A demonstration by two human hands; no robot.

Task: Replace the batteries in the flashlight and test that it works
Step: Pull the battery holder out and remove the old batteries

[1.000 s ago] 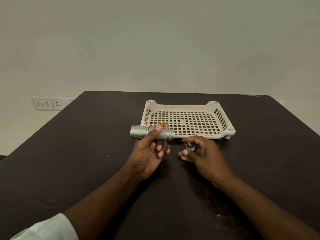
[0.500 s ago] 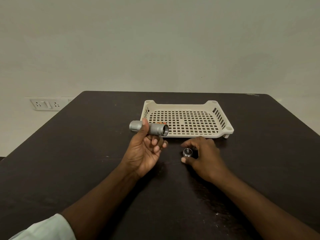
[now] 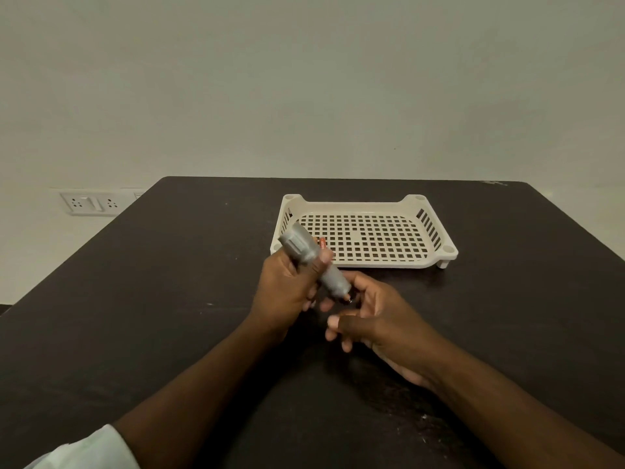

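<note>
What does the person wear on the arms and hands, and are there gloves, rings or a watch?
The left hand and right hand are bare: no gloves, rings or watch show. Both forearms are uncovered. Only a pale, whitish sleeve shows on the left arm, ending near the elbow.

Flashlight [image 3: 313,262] grey, knurled texture on barrel. Basket [image 3: 365,265] behind flashlight cream, square-grid holes in floor. Orange-red battery [image 3: 323,243] in basket beside flashlight. Table [image 3: 152,316] dark brown. Sleeve [image 3: 88,450] white.

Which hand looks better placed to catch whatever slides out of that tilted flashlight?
The right hand. It sits cupped just below the lowered open end of the flashlight, fingers loosely spread. The left hand is busy gripping the flashlight's body.
</note>
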